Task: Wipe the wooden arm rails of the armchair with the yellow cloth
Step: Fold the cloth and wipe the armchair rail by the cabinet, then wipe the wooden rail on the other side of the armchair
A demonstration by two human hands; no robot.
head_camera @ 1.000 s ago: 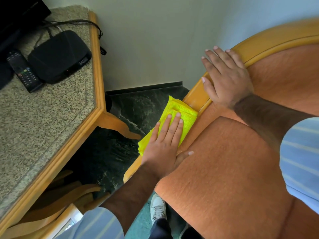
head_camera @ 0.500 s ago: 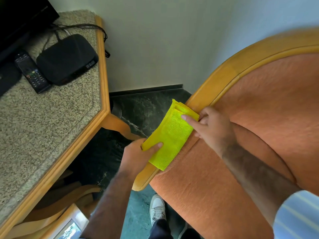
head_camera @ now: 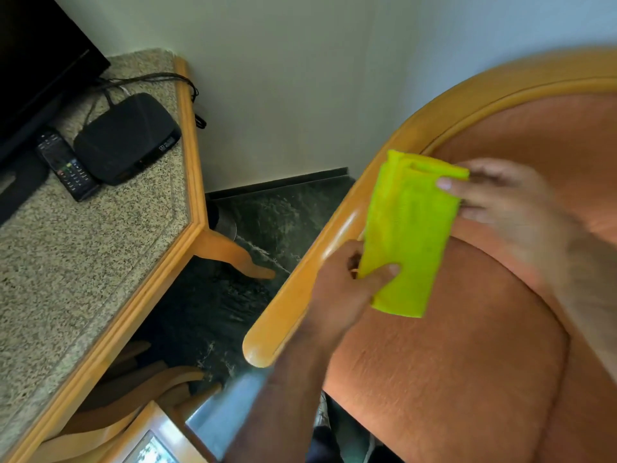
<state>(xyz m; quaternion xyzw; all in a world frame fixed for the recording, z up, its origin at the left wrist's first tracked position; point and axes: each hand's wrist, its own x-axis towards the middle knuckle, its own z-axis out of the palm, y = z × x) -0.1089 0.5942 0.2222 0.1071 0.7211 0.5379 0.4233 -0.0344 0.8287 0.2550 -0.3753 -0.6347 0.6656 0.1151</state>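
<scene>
The folded yellow cloth (head_camera: 410, 235) is held up between both hands, just above the armchair's wooden arm rail (head_camera: 300, 295) and orange seat cushion (head_camera: 450, 379). My left hand (head_camera: 344, 292) pinches the cloth's lower left edge, thumb on top. At the cloth's upper right corner my right hand (head_camera: 507, 212) grips it, blurred by motion. The curved rail runs from its rounded front end at lower centre up along the chair back (head_camera: 500, 78) to the upper right. Most of the rail is bare and glossy.
A granite-topped wooden table (head_camera: 100, 262) stands to the left, close to the chair. On it lie a black set-top box (head_camera: 127, 138), a remote (head_camera: 66, 165) and a TV base. Dark green marble floor (head_camera: 267, 222) shows in the narrow gap. The wall is right behind.
The cloth has come off the rail, where my left hand pressed it flat. My right hand left the chair back and took the cloth's far end; both hands now hold it lifted.
</scene>
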